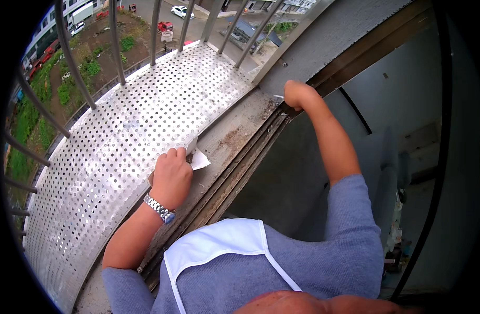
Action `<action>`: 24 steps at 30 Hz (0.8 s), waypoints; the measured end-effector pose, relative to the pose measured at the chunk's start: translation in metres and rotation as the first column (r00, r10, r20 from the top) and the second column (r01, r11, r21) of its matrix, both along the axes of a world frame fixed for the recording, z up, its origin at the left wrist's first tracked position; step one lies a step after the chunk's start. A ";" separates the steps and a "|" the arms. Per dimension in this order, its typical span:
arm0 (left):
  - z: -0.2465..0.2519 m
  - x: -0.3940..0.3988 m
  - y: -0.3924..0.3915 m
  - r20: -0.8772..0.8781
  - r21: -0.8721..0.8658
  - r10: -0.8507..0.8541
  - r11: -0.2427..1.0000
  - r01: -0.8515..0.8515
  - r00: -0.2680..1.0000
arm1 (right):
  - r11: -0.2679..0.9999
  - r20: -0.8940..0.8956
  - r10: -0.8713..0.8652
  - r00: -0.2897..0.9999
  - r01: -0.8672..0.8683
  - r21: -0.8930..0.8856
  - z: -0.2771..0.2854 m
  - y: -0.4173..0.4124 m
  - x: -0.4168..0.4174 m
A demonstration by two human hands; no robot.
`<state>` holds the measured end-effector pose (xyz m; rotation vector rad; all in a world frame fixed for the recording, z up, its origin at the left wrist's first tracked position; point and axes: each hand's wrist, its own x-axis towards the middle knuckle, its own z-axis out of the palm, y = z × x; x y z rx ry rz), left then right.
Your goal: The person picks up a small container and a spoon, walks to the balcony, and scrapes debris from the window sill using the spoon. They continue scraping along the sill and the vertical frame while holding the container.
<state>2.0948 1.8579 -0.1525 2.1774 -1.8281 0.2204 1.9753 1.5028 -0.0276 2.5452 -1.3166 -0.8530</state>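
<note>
My left hand (172,172), with a metal watch on its wrist, grips a folded piece of white paper or card (201,160) over the window sill (228,133). Dark debris shows in the fold. At the sill's far corner my right hand (299,95) is closed on a small, thin, whitish tool (278,96); most of it is hidden by the fingers, so its kind is unclear. Brown dirt lies on the sill between the hands. The window's sliding track (240,159) runs along the sill, with grime in its grooves.
Outside the sill is a perforated metal sheet (145,129), bordered by upright metal bars (114,43). Beyond and far below lie a road, vehicles and a planted plot. The brown window frame (365,51) rises at the right, beside the dim room.
</note>
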 end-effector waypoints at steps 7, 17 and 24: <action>-0.004 0.000 -0.001 0.021 -0.017 0.002 1.000 -0.002 1.000 | 0.994 0.086 0.028 0.996 -0.019 -0.103 -0.037 0.029 -0.011; -0.004 -0.003 -0.005 0.081 -0.031 -0.002 1.000 0.004 0.997 | 0.995 0.158 -0.044 0.986 0.058 -0.082 -0.046 -0.011 -0.029; -0.002 -0.001 0.000 0.036 0.037 0.029 0.999 -0.030 0.999 | 0.991 0.333 0.090 0.939 -0.116 0.061 -0.032 0.018 -0.027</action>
